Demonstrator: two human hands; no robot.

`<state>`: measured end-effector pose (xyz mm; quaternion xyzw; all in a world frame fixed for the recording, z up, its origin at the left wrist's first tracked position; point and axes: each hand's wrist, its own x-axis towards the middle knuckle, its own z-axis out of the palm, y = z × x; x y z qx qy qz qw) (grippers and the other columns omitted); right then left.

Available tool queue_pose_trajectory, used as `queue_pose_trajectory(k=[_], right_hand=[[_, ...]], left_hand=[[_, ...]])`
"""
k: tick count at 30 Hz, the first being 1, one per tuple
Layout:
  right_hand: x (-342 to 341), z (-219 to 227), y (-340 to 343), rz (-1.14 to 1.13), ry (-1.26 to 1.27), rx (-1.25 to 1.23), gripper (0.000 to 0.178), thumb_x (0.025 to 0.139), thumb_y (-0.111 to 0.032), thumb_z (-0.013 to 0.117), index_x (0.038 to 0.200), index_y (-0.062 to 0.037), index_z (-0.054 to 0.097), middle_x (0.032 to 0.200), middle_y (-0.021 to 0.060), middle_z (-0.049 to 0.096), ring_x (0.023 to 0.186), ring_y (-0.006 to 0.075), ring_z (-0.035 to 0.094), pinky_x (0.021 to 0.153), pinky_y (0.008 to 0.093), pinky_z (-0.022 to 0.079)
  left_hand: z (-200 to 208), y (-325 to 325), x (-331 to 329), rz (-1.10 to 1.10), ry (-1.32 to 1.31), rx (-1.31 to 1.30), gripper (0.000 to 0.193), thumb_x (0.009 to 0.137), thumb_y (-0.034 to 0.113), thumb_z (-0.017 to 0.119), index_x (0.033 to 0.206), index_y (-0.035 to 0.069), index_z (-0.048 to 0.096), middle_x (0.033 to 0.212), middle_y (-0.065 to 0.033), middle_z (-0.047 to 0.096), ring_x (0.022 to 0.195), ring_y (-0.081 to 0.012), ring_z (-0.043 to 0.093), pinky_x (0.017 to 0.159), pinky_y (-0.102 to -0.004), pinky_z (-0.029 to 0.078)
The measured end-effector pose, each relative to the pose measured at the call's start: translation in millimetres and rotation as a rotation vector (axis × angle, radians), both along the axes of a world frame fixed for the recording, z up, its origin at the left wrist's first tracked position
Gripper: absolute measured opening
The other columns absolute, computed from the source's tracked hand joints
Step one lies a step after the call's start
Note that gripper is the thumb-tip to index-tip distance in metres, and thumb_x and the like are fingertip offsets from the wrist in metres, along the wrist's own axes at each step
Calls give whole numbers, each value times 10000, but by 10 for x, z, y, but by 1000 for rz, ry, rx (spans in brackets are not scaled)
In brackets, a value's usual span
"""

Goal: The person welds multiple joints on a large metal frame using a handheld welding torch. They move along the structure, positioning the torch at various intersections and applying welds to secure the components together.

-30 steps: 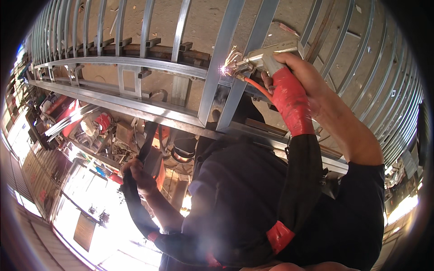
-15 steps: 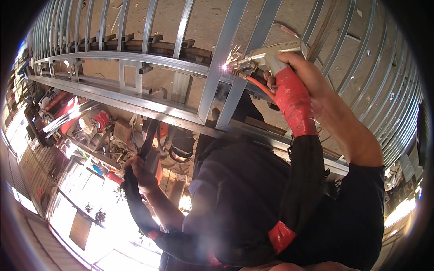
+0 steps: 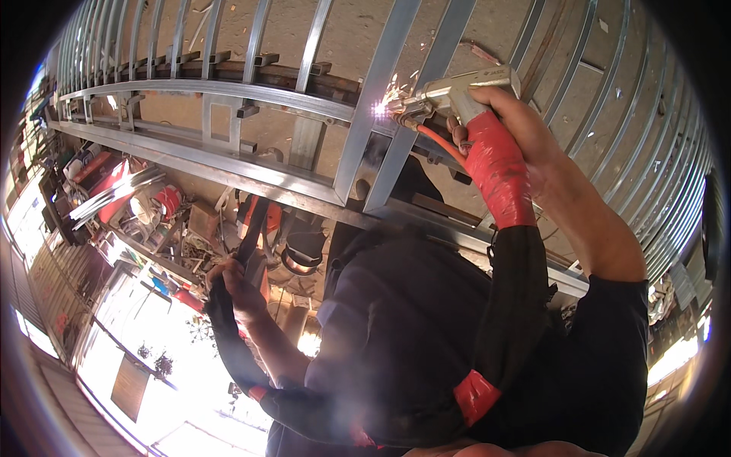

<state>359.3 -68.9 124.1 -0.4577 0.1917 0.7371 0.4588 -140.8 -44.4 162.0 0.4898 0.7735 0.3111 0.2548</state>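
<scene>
The welding gun (image 3: 457, 93), a grey metal tool with a red-wrapped grip, sits with its nozzle against a slanted grey metal bar (image 3: 377, 99) of the steel frame (image 3: 228, 164), and a bright white arc with small sparks (image 3: 378, 109) shows right where nozzle and bar meet. The right hand (image 3: 510, 122) is closed around the gun's grip, fingers wrapped tight, with an orange cable (image 3: 442, 145) running from under the nozzle back toward the palm. A black sleeved hose (image 3: 518, 305) with red tape bands hangs down from the gun along the forearm and across the person's dark clothing. Well below and to the left of the gun, the left hand (image 3: 232, 286) is curled shut around a dark strap or hose (image 3: 251, 228) that rises toward the frame. Beyond the frame from the gun, further left and lower, lie cluttered workshop things, among them a red container (image 3: 169, 199) and a dark welding mask (image 3: 303, 251).
</scene>
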Motion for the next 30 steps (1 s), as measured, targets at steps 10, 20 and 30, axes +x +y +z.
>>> queue_pose_trajectory(k=[10,20,30], right_hand=[[-58,88,-20,-13,15,-9,297,1040,-239,537,1106,48,579,885,170,682,740,219,683,642,356,605],[-106,49,-172,94,-73,103,383,1026,-319,567,1161,38,593,874,131,674,739,201,675,683,313,578],[-460,199,-405,-24,-281,135,467,1084,-271,484,1322,130,504,1038,223,657,784,196,654,723,301,558]], left_hand=[[-56,-66,-31,4,-32,-7,147,972,166,665,889,62,601,856,-18,566,826,-113,550,743,-278,456],[-19,-205,-105,42,-98,-17,159,976,174,661,883,62,597,854,-18,561,829,-112,549,741,-277,456],[114,-458,-434,-54,-300,-148,418,1091,417,457,1126,36,624,1030,-41,597,1008,-135,574,917,-278,414]])
